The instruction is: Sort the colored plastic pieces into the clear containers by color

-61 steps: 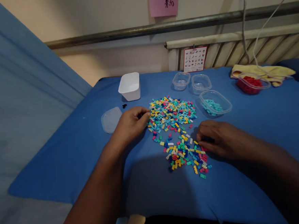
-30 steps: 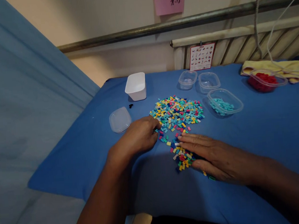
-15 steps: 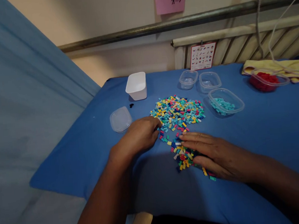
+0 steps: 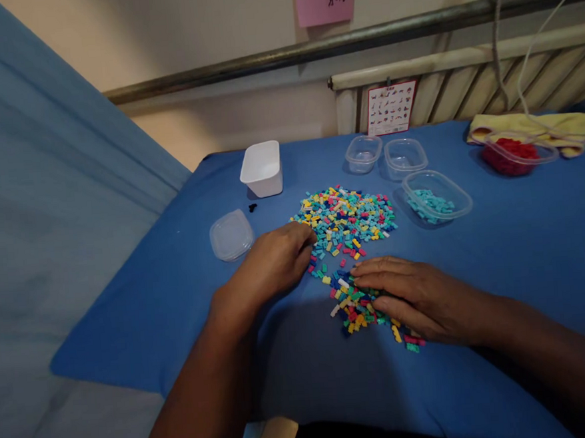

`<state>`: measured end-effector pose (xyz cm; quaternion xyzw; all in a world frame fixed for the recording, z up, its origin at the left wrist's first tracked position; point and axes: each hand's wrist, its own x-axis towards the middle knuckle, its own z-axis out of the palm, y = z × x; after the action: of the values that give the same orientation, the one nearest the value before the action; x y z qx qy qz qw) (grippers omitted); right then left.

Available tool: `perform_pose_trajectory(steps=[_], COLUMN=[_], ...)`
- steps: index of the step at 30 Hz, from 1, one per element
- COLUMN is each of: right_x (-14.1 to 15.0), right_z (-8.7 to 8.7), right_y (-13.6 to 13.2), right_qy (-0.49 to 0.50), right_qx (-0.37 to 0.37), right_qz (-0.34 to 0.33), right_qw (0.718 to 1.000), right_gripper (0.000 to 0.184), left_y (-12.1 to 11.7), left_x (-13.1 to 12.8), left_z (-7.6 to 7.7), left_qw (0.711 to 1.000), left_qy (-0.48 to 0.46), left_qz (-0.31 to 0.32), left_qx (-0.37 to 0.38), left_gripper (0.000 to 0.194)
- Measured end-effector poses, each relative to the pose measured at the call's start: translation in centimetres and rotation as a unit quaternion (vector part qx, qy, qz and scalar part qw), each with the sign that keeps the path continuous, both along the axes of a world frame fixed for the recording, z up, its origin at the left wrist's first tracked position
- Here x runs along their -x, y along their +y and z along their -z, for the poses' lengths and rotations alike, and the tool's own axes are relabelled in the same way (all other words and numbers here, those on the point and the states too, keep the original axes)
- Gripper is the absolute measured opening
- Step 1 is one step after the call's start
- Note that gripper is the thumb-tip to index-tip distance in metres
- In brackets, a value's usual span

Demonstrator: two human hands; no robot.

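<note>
A heap of small coloured bricks (image 4: 345,220) lies in the middle of the blue table (image 4: 500,251). A smaller patch of bricks (image 4: 356,308) is spread nearer to me. My right hand (image 4: 418,297) lies flat on that patch, fingers stretched out to the left. My left hand (image 4: 275,260) rests on the table at the left edge of the heap with its fingers curled in; what they pinch, if anything, is hidden.
A white tub (image 4: 262,168) and a clear lid (image 4: 231,234) sit at the left. Two clear tubs (image 4: 363,153) (image 4: 406,156) stand behind the heap, one tub holds teal bricks (image 4: 436,195), another red bricks (image 4: 513,151) on a yellow cloth (image 4: 566,126).
My right hand went from curled at the patch's right side to flat over it, and has drawn the bricks slightly toward me. The left hand slid nearer along the heap's edge.
</note>
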<state>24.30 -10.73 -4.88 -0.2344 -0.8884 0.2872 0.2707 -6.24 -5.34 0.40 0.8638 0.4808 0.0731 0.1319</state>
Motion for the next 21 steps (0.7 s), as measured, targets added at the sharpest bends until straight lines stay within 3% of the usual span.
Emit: perform_pose_trajectory(steps=[12, 21], right_x=[0.2, 0.25], right_z=[-0.11, 0.02], right_y=[0.24, 0.28], right_qy=[0.001, 0.011], right_qx=[-0.011, -0.012], right_qz=[-0.005, 0.009], right_qw=[1.0, 1.0], right_gripper=[0.035, 0.035], left_y=[0.19, 0.09], left_x=[-0.66, -0.83], left_z=[1.0, 0.66], left_qw=[0.991, 0.992], left_qy=[-0.057, -0.046], left_qz=[0.123, 0.115], left_qx=[0.012, 0.031], left_gripper=[0.021, 0.022])
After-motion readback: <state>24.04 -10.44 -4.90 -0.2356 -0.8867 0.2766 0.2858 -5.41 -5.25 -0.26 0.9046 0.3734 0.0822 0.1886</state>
